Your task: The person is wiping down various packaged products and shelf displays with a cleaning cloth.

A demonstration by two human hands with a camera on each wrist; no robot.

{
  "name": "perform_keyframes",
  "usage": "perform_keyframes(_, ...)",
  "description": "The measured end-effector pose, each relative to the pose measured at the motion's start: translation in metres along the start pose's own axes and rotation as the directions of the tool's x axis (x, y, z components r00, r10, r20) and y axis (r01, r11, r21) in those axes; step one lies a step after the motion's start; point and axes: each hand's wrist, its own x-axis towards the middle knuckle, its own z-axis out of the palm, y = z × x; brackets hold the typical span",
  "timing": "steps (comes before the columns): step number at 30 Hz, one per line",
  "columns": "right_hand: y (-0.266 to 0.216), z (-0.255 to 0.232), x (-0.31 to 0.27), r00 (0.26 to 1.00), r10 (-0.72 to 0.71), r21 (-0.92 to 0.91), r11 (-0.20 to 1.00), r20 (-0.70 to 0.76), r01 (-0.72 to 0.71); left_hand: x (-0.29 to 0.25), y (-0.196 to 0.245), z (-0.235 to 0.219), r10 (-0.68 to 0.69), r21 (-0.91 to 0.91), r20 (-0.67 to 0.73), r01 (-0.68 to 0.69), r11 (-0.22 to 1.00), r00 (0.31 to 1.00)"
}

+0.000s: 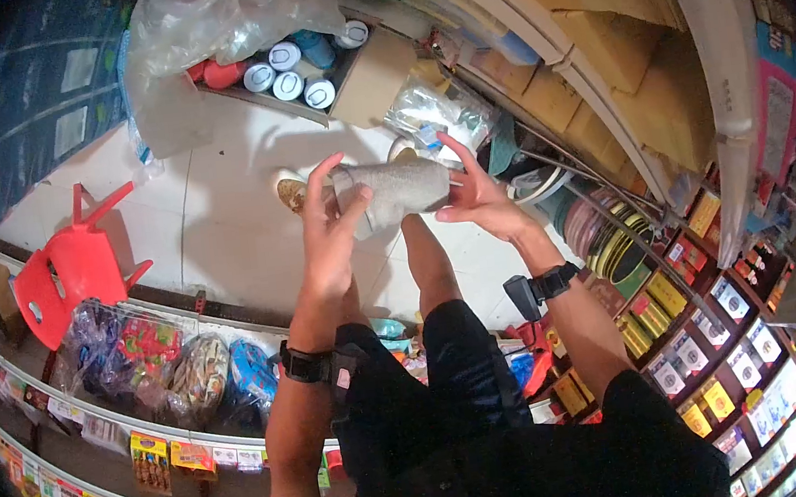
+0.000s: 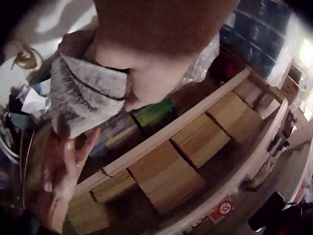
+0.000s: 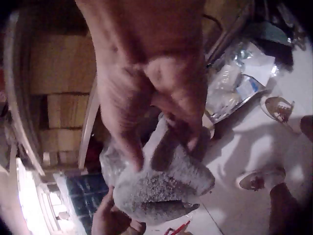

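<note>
Between the two hands, above the tiled floor, is a folded grey cloth (image 1: pixel 403 187) with a fuzzy, towel-like surface. The left hand (image 1: pixel 327 232) grips its left end, the thumb lying over the front. At the other end the right hand (image 1: pixel 486 201) holds the cloth's edge, with one finger raised. Seen from the left wrist, the cloth (image 2: pixel 85 95) hangs in folds with a dark crease. The right wrist view shows the right hand's thumb and fingers on either side of a fold of the cloth (image 3: pixel 161 188), which gapes at its lower end.
A carton (image 1: pixel 374 79) of white-lidded containers stands on the floor ahead, beside a large clear plastic bag (image 1: pixel 225 23). A red plastic stool (image 1: pixel 77 270) is at left. Stocked shelves (image 1: pixel 664 346) line the right, and a goods rack (image 1: pixel 175 441) curves along the lower left.
</note>
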Motion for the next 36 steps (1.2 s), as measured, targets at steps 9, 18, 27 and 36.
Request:
perform_keyframes(9, 0.002, -0.015, -0.014, 0.899, -0.42, -0.805, 0.572, -0.121, 0.159, -0.035, -0.012, 0.02, 0.298, 0.785, 0.468, -0.547, 0.291, 0.832)
perform_keyframes(18, 0.006, -0.048, -0.057, 0.833, -0.538, -0.947, 0.315, -0.128, 0.058, -0.035, -0.019, 0.071, 0.334, 0.765, 0.536, -0.613, 0.195, 0.775)
perform_keyframes(27, -0.053, -0.069, -0.037, 0.656, -0.679, -0.91, 0.415, -0.329, -0.027, 0.034, -0.051, 0.107, 0.442, 0.791, 0.239, -0.438, 0.427, 0.864)
perform_keyframes(36, -0.175, -0.087, 0.038, 0.319, -0.906, -0.945, -0.316, 0.277, -0.078, 0.157, -0.096, 0.225, 0.132, -0.106, -0.004, -0.131, 0.986, 0.991)
